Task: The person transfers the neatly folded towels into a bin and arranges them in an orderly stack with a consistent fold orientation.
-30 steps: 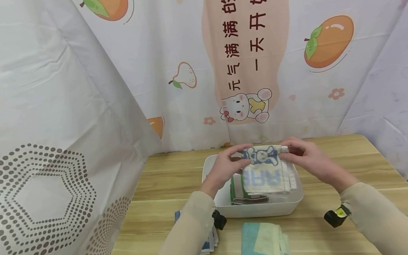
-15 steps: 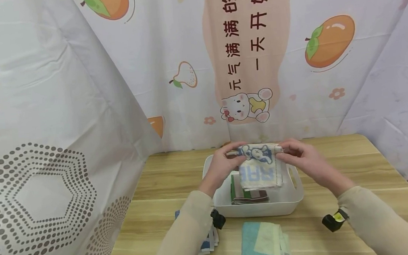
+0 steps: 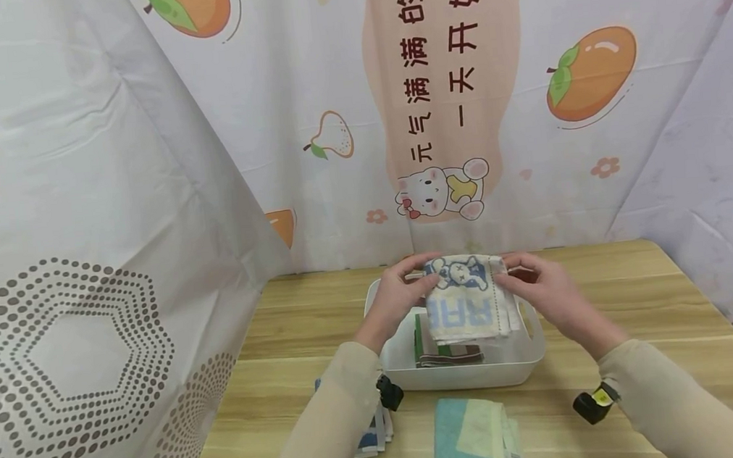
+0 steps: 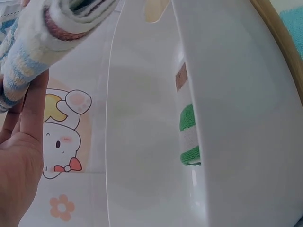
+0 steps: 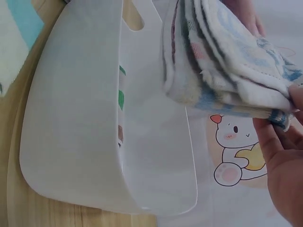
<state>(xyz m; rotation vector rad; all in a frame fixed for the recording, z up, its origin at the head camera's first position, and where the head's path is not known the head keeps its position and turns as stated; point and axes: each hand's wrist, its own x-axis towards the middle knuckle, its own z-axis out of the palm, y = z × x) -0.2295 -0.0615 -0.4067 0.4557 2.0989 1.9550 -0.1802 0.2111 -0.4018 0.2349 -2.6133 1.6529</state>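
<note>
Both hands hold a folded cream towel (image 3: 468,307) with a blue rabbit pattern above a white plastic basket (image 3: 464,376). My left hand (image 3: 391,303) pinches its left upper edge, thumb in front and fingers behind. At the opposite edge, my right hand (image 3: 549,293) pinches it the same way. In the right wrist view several folded layers of the towel (image 5: 227,61) show, hanging apart from the basket wall (image 5: 71,109). Inside the basket, partly hidden by the held towel, lies a green, white and brown striped towel (image 3: 446,353).
A folded teal and yellow towel (image 3: 470,442) lies on the wooden table (image 3: 296,322) in front of the basket. Left of it, a blue and white folded cloth (image 3: 374,435) is partly covered by the left sleeve. A printed curtain (image 3: 337,188) hangs behind the table.
Both hands have shifted the towel slightly left and up over the basket. Its front face is now flatter and squarer. The striped towel and the cloths on the table have stayed put.
</note>
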